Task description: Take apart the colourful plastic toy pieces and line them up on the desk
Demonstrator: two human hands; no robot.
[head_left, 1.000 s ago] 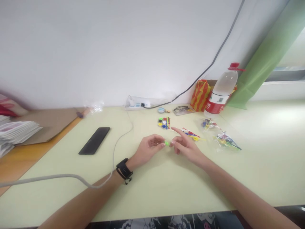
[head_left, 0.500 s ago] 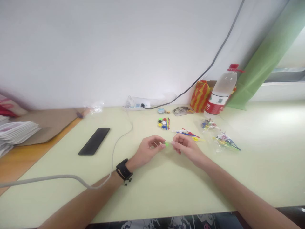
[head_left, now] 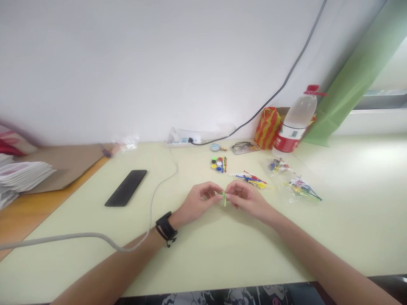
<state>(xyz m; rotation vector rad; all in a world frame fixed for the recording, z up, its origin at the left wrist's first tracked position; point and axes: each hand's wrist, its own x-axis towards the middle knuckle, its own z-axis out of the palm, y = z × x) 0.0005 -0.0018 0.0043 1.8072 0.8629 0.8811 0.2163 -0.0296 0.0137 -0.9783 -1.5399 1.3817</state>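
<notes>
My left hand (head_left: 201, 200), with a black watch (head_left: 166, 225) on its wrist, pinches a small bright green plastic piece (head_left: 225, 200). The fingertips of my right hand (head_left: 246, 198) close on the same piece from the other side. A thin green end points down between the hands; fingers hide the rest. Just beyond them lie several coloured plastic sticks (head_left: 251, 179) in red, blue, yellow and white. Farther back, small coloured round pieces (head_left: 216, 164) sit in a tidy group, with short sticks along their right side.
Clear bags of coloured parts (head_left: 302, 187) lie to the right, before a large water bottle (head_left: 294, 123) and a striped bag (head_left: 267, 127). A black phone (head_left: 126, 188) and a grey cable (head_left: 151, 199) are on the left. A power strip (head_left: 182, 141) stands by the wall.
My hands have come together. My right fingertips now meet the green piece at my left fingertips, and a thin green end shows below them.
</notes>
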